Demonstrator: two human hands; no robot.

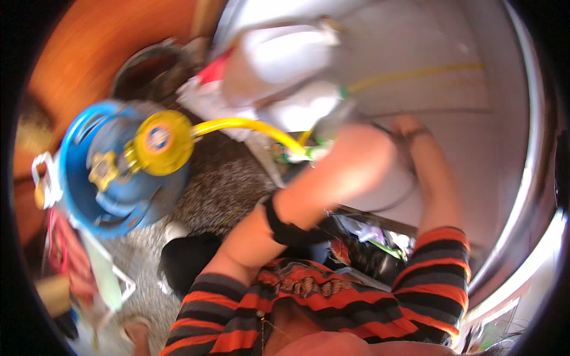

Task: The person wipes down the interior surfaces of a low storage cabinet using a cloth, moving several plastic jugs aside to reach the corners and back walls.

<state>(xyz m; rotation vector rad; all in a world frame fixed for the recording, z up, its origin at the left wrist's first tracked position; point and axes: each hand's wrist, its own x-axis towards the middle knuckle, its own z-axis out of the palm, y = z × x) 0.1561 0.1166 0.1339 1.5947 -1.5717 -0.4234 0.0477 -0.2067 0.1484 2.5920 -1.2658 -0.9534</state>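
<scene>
Both my arms reach into a shiny metal cabinet or panel recess (445, 89). My left hand (372, 147) is raised and blurred, and its fingers are not clearly seen. My right hand (407, 127) is close beside it, bent at the wrist near a thin dark cable (396, 202) that loops below the hands. What the fingers hold cannot be made out. A yellow hose (249, 124) runs from a yellow gas regulator (164, 142) to green and white fittings (307, 153) just left of my left hand.
A blue gas cylinder (129, 196) with a yellow valve knob stands at left. Blurred pale containers (285, 53) lie at the top centre. A round dark pot or bucket (147, 71) is behind the cylinder. Assorted items (378, 249) fill a space below my forearms. A bare foot (136, 331) shows at lower left.
</scene>
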